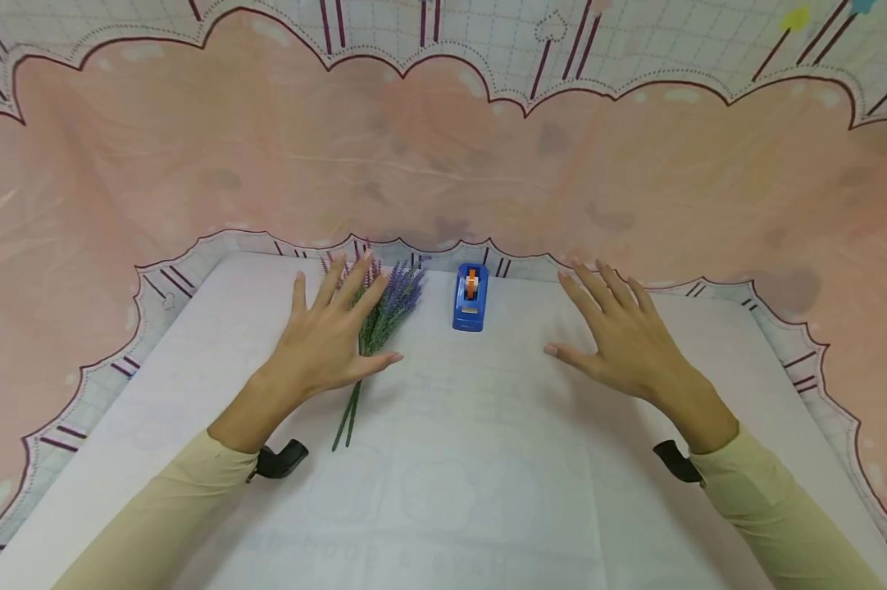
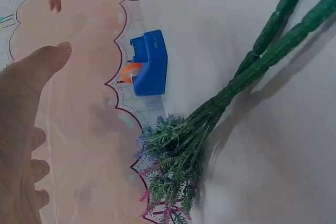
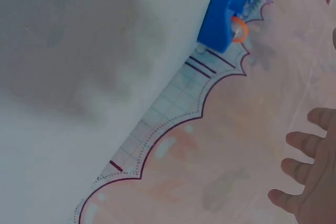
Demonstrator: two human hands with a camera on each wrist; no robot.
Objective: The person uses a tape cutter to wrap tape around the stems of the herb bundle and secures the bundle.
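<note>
My left hand (image 1: 325,340) hovers over a bunch of artificial lavender (image 1: 382,324), palm down with fingers spread, and holds nothing. The bunch has purple and pink flower heads and two green stems (image 2: 236,85) crossing toward the near side; the hand hides part of it in the head view. To its right lies a blue tape dispenser (image 1: 469,315) with an orange roll hub (image 2: 130,72). Farther right, my right hand (image 1: 624,340) is held above the white surface with its fingers spread and nothing in it. In the right wrist view the dispenser (image 3: 218,19) appears beyond that hand's fingers (image 3: 302,171).
A white tabletop (image 1: 458,459) lies under everything. Its far and side edges border a peach cloth (image 1: 414,164) with scalloped, dark-lined trim. Black wrist cameras (image 1: 281,459) sit at both cuffs of the pale yellow sleeves (image 1: 170,500).
</note>
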